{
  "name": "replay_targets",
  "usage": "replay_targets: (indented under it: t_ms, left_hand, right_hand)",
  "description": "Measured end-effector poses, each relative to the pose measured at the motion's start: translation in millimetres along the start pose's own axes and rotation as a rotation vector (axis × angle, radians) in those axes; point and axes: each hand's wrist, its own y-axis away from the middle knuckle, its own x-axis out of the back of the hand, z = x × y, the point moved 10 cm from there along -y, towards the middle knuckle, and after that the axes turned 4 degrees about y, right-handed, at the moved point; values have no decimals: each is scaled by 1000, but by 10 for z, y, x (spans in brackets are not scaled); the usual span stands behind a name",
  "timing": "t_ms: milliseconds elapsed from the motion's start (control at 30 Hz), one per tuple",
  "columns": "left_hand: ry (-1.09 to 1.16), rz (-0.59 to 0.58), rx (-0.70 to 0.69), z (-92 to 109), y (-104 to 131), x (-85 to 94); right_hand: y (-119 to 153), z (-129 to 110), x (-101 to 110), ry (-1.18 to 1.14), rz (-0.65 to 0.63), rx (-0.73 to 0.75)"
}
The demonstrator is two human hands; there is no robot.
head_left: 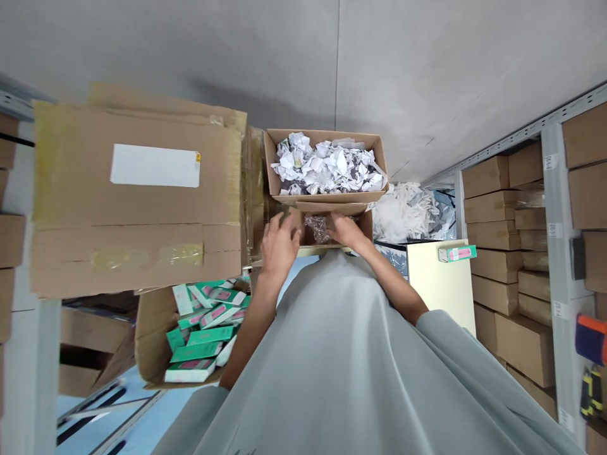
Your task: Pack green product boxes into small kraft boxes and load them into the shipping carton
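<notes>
Clear plastic (317, 226) lies inside small open box (332, 207), between both hands. Left hand (277, 248) at box's left end — fingers loosely spread, perhaps steadying cardboard. Right hand (347, 231) reaches in, fingers bent down beside plastic; cannot tell whether they pinch it. Crumpled paper (327, 167) fills carton (332, 134) just beyond — probably placed there for easy reach.

your left hand (279, 245) is raised, palm down, fingers loosely spread and bent; your right hand (345, 230) angles inward, fingertips dipping low. both bare forearms reach forward, converging, sleeves ending around the elbows.
</notes>
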Motion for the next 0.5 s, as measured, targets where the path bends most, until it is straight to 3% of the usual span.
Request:
replay_targets:
  t_ms: [67,133,200,267,367,500]
  left_hand:
    - [-6,-19,26,-69,25,-45]
    - [-14,-38,55,-130,38,-99]
    - [-26,-45,74,-175,40,-143]
    - [-30,-48,79,-205,37,-177]
    - [-20,-38,70,-238,35,-188]
    - [-6,-42,38,-220,34,-178]
  right_hand:
    - [284,89,321,-44,130,56]
    - [566,388,611,16,262,-112]
    - [799,684,758,98,309,-319]
    - [934,867,779,136,303,-443]
    - [1022,986,732,131,325,-517]
    - [1171,1064,512,109,238,-572]
